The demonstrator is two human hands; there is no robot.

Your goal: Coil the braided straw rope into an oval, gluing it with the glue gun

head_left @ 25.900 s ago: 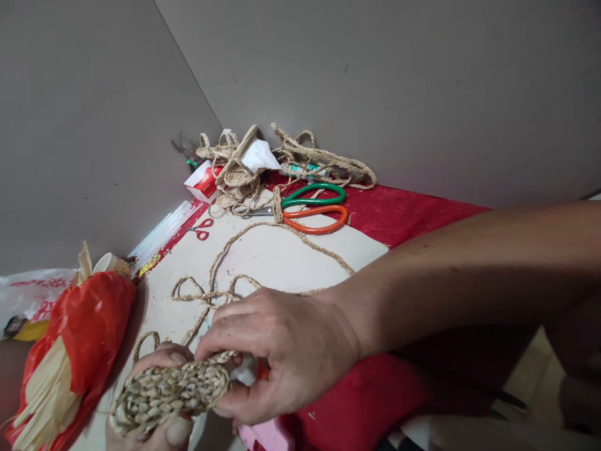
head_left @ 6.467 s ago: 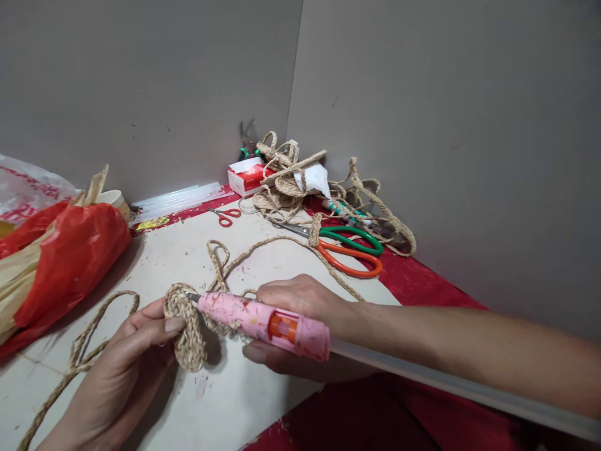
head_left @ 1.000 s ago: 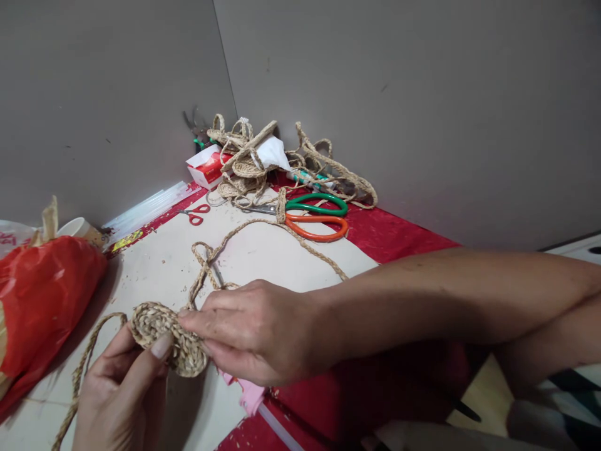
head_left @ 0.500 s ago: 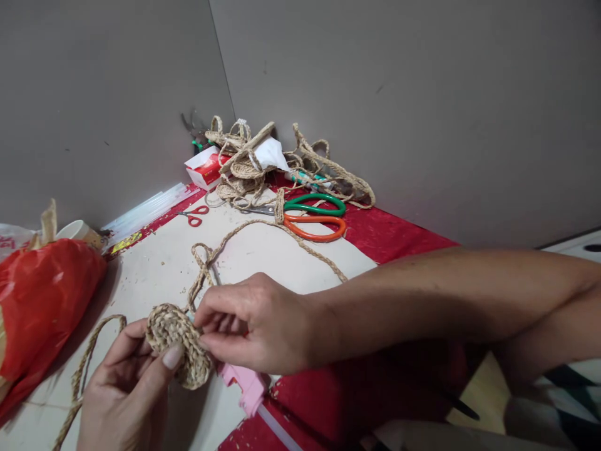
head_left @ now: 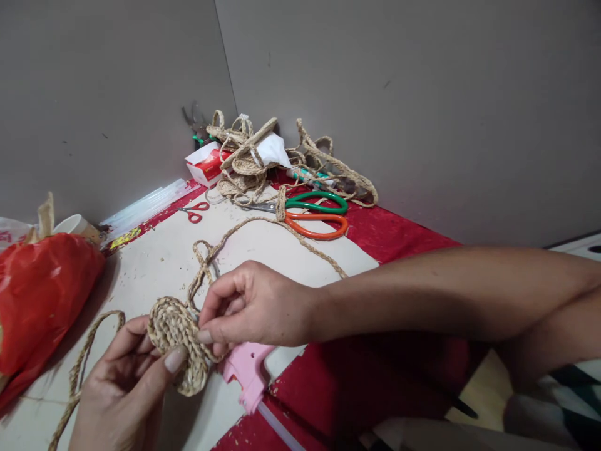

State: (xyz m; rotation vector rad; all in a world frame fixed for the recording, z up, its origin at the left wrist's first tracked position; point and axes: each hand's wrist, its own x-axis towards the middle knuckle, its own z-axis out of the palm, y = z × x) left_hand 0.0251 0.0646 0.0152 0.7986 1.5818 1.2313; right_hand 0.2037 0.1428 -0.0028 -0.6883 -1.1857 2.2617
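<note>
A coiled oval of braided straw cord (head_left: 176, 332) is held up over the white board. My left hand (head_left: 129, 382) grips its left and lower side, thumb pressed on the front face. At its right edge my right hand (head_left: 253, 307) pinches the braid between thumb and fingers. From the coil a length of braided cord (head_left: 244, 225) loops away over the board. Just below my right hand lies a pink glue gun (head_left: 248, 373), with a clear stick at its rear.
Large scissors with green and orange handles (head_left: 317, 216), small red scissors (head_left: 195, 213) and a straw cord pile (head_left: 248, 156) lie farther back. Glue sticks (head_left: 145, 210) lie back left. A red bag (head_left: 47, 300) stands at the left. Grey panels (head_left: 375, 94) rise behind.
My right hand has shifted slightly, its thumb now lying on the coil's edge. The coil is turned a little more towards the camera, and more of the pink glue gun shows.
</note>
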